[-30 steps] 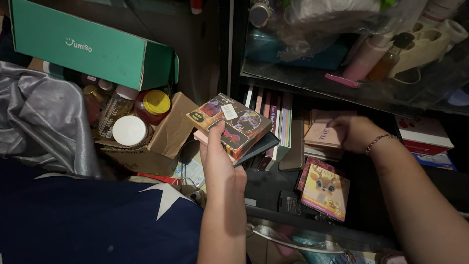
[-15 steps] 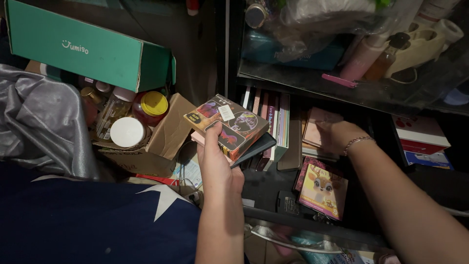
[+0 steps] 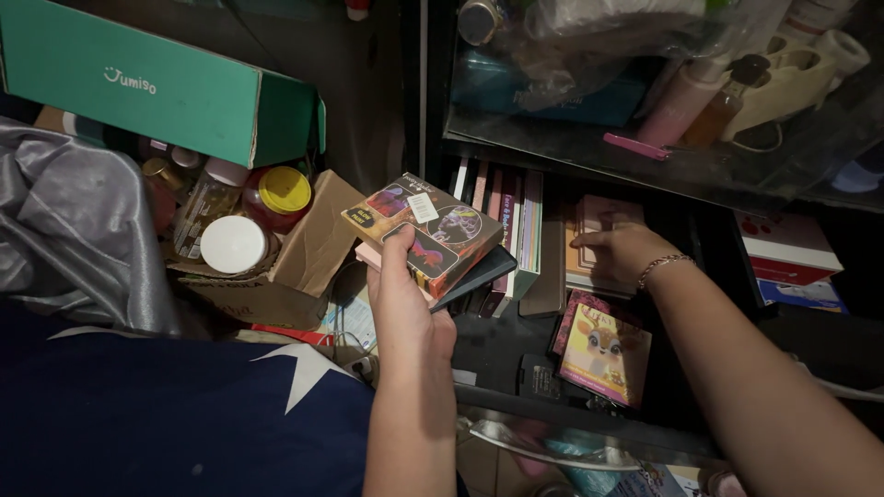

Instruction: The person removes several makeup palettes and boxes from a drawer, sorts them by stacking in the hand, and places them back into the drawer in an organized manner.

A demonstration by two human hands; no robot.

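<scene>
My left hand grips a small stack of flat boxes; the top one is a colourful box with dark art and a white sticker, over a pink one and a dark case. My right hand, with a bead bracelet on the wrist, rests fingers-down on a pink flat box lying on a pile in the dark lower shelf. A row of thin boxes stood on edge sits between the two hands. A pink box with a cartoon deer lies just below my right wrist.
A cardboard box of jars and bottles with white and yellow lids stands left, under a green carton. Grey shiny fabric and dark blue cloth with a white star cover the lower left. A glass shelf with bottles hangs above.
My right hand has slid left and down across the pink boxes on the shelf, its fingers now spread flat on the top one. My left hand keeps its stack almost still.
</scene>
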